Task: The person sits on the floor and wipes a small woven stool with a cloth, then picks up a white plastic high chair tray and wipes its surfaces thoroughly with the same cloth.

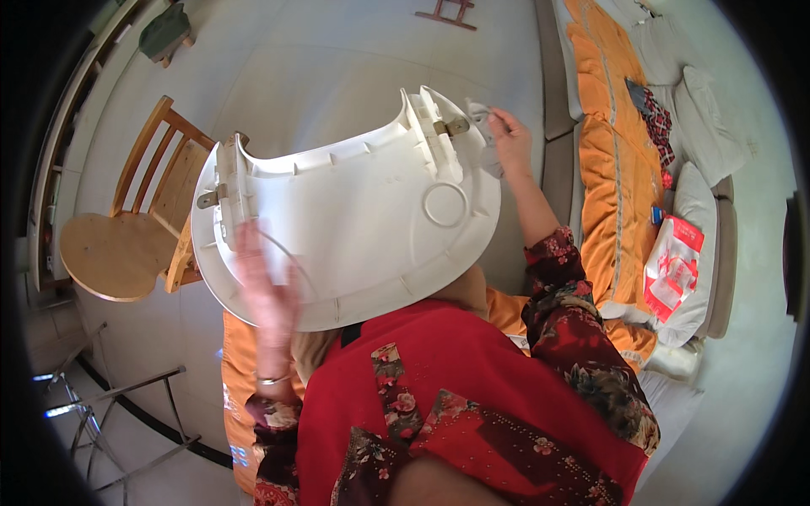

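A white plastic tray (354, 221) with one concave edge lies across my lap, its ribbed side facing up. Near its two upper corners are a left metal clip (212, 197) and a right metal clip (452, 126). A round ring (445, 205) is moulded into its surface on the right. My right hand (509, 142) pinches a grey cloth (487, 136) against the tray's outer right edge. Blurred, my left hand (266, 281) is over the tray's lower left part with thumb and fingers apart; whether it presses on the plastic is unclear.
To the left stands a wooden chair (171, 152), beside a round wooden seat (117, 256). A metal folding frame (120, 398) is at lower left. On the right runs a sofa with an orange cover (607, 190), cushions (702, 120) and a red-and-white bag (674, 269). A small stool (166, 33) stands farther off.
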{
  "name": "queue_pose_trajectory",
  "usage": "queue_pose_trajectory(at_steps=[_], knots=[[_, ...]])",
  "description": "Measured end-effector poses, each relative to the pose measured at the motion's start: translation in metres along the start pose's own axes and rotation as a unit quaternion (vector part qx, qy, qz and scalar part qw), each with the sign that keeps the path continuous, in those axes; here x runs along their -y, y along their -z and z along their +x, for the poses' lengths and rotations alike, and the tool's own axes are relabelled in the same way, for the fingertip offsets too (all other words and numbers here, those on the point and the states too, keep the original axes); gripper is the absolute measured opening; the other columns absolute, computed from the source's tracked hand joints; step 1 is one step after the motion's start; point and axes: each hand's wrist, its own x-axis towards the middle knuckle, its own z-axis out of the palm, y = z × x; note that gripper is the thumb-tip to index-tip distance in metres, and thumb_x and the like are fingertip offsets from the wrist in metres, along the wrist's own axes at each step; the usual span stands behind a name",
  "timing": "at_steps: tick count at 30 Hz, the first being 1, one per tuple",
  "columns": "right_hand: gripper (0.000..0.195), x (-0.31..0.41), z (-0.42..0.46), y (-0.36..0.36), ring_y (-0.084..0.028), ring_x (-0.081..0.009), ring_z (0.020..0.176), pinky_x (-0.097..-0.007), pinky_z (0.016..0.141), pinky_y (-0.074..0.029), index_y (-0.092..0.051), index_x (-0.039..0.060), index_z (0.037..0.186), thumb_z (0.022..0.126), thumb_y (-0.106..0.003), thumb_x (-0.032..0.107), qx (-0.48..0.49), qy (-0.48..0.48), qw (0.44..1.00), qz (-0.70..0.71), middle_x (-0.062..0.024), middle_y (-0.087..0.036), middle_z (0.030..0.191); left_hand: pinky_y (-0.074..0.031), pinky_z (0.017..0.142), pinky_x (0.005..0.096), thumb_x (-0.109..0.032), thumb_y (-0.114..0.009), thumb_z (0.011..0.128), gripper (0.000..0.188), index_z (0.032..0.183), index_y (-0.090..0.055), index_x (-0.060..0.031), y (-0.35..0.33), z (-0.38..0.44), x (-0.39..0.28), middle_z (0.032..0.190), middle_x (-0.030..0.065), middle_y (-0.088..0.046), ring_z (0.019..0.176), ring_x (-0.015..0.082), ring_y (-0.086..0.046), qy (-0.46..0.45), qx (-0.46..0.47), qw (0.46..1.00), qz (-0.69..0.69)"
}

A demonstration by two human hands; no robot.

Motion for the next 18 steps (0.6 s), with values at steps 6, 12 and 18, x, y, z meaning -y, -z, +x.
queue_pose_trajectory(at_steps=[6, 12, 18], knots=[[0.029, 0.039, 0.038, -0.021, -0.064, -0.0178, 0.086, -0.0292, 0.079, -0.049, -0.065, 0.0068, 0.112, 0.088, -0.062, 0.024, 0.091, 0.019, 0.992, -0.086, -0.0121, -0.069, 0.094, -0.009, 0.111, 0.0585, -0.047, -0.069, 0.074, 0.088, 0.146, -0.03, -0.0136, -0.048, -0.017, -0.035, 0.154, 0.0179, -0.014, 0.142, 0.0375, -0.009, -0.075, 0.246, 0.963, 0.074], [0.029, 0.018, 0.061, -0.042, -0.061, -0.0334, 0.088, -0.0387, 0.079, -0.049, -0.064, 0.008, 0.108, 0.082, -0.062, 0.021, 0.285, 0.078, 0.932, -0.208, -0.0172, -0.066, 0.096, -0.001, 0.111, 0.0598, -0.055, -0.069, 0.069, 0.097, 0.147, -0.027, -0.0142, -0.055, -0.021, -0.027, 0.154, 0.0189, -0.01, 0.143, 0.0381, -0.003, -0.091, 0.296, 0.946, 0.098], [0.022, 0.015, 0.078, -0.063, -0.061, -0.0354, 0.088, -0.0433, 0.077, -0.049, -0.066, 0.005, 0.095, 0.079, -0.062, 0.02, 0.288, 0.173, 0.872, -0.357, -0.0181, -0.065, 0.091, 0.001, 0.111, 0.0603, -0.056, -0.07, 0.068, 0.1, 0.147, -0.025, -0.0127, -0.055, -0.02, -0.031, 0.154, 0.0198, -0.008, 0.143, 0.0386, -0.001, -0.081, 0.316, 0.94, 0.097]])
